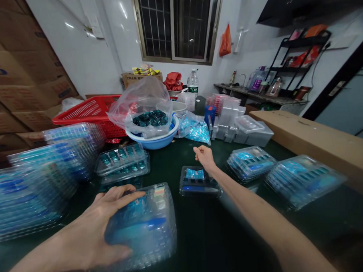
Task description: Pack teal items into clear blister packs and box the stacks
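My left hand point(95, 232) rests flat on a stack of clear plastic blister trays point(146, 229) at the near edge of the dark green table point(204, 239), fingers spread over its left side. My right hand point(204, 156) reaches out past the middle of the table with its fingers curled into a loose fist. What it holds, if anything, I cannot make out. Just below it lies a small clear tray with blue contents point(198, 181). Beyond it sits a plastic bag of blue pieces point(196, 129).
Tall stacks of trays point(36, 186) fill the left side, with more stacks point(250, 163) to the right. A blue basin holding a bag point(152, 121), a red basket point(90, 110) and a water bottle point(192, 81) stand behind. A long cardboard box point(317, 140) runs along the right.
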Action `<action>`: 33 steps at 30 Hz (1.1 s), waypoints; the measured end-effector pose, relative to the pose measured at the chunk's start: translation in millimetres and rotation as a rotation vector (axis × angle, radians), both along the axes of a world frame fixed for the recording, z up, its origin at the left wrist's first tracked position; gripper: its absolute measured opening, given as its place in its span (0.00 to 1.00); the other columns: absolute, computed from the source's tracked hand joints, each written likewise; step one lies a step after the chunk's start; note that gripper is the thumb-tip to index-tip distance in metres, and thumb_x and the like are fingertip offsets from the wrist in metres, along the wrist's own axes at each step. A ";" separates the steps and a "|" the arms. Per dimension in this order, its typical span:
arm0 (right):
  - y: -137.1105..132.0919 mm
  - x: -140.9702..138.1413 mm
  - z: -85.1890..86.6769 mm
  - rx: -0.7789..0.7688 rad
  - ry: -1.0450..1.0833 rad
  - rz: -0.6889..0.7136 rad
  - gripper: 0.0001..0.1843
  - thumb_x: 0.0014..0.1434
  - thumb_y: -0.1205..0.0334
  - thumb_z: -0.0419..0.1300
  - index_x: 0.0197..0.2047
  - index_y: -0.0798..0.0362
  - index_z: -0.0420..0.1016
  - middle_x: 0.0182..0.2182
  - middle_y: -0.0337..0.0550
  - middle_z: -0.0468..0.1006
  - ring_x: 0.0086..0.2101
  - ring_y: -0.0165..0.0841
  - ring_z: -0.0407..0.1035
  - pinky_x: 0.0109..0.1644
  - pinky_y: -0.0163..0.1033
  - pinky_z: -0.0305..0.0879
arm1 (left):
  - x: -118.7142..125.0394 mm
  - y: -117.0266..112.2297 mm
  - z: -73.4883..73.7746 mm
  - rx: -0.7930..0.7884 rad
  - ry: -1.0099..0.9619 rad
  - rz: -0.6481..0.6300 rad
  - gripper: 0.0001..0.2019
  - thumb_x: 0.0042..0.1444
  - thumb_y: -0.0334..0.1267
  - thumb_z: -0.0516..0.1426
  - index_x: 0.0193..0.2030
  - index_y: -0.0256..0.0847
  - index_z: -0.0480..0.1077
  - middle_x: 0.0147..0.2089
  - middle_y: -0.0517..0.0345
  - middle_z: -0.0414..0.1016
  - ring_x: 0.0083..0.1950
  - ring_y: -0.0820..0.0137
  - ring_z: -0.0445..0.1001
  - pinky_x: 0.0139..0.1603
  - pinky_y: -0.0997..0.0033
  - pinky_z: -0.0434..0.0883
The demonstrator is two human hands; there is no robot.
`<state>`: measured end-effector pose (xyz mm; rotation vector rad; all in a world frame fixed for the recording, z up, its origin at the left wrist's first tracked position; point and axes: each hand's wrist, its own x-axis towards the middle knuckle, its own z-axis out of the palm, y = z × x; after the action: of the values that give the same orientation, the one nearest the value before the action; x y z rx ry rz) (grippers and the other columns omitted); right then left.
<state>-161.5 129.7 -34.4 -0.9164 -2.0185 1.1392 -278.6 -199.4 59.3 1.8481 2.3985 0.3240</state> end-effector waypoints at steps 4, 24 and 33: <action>-20.9 40.8 18.3 -0.090 0.114 0.064 0.16 0.55 0.50 0.47 0.28 0.55 0.63 0.19 0.36 0.67 0.18 0.25 0.62 0.20 0.29 0.58 | -2.6 -1.3 18.7 -0.048 -0.036 -0.016 0.39 0.36 0.48 0.60 0.58 0.55 0.55 0.59 0.55 0.55 0.58 0.50 0.56 0.53 0.51 0.61; -65.5 177.7 -23.2 0.038 -0.303 0.463 0.13 0.53 0.61 0.50 0.33 0.54 0.75 0.28 0.41 0.76 0.28 0.32 0.68 0.32 0.34 0.61 | 188.7 68.2 -64.7 -0.267 -0.141 -0.252 0.16 0.51 0.44 0.53 0.45 0.47 0.71 0.57 0.40 0.60 0.55 0.44 0.58 0.50 0.33 0.52; -53.4 130.3 -24.9 0.185 -0.295 0.378 0.19 0.53 0.58 0.52 0.45 0.57 0.72 0.20 0.39 0.72 0.23 0.31 0.65 0.28 0.35 0.60 | 169.6 50.1 -36.1 -0.084 -0.198 -0.342 0.20 0.55 0.44 0.49 0.56 0.53 0.60 0.61 0.50 0.57 0.61 0.52 0.53 0.54 0.43 0.58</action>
<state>-31.2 76.3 -59.3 -0.6547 -2.5708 1.0294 -109.0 -149.4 23.2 2.0334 1.8984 0.3490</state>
